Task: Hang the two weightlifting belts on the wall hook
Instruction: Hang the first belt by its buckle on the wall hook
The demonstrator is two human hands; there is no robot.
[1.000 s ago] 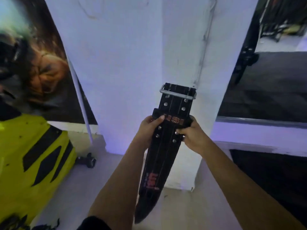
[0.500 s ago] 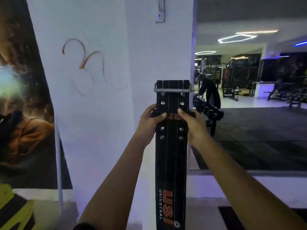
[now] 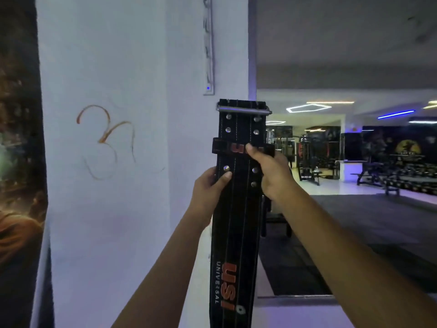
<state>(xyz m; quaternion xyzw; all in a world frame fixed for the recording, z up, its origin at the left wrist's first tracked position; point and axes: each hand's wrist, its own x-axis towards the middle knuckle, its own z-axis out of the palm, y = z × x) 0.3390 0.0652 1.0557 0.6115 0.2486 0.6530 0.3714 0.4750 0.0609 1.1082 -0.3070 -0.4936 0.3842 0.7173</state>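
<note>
A black leather weightlifting belt with orange lettering hangs upright in front of a white pillar. Its metal buckle bar is at the top. My left hand grips the belt's left edge below the loop. My right hand holds the right edge, thumb on the loop band. A second dark strap edge shows just behind the belt on the right; I cannot tell if it is the second belt. A white vertical strip with a blue light is fixed on the pillar just above the buckle. No hook shape is clear.
An orange scribble marks the pillar face. A dark poster covers the wall at the left. To the right a gym hall opens with weight machines, benches and ceiling lights.
My view has tilted up and the belt has risen slightly along the pillar. My left hand has slid lower on the belt's left edge; my right thumb now rests on the loop band.
</note>
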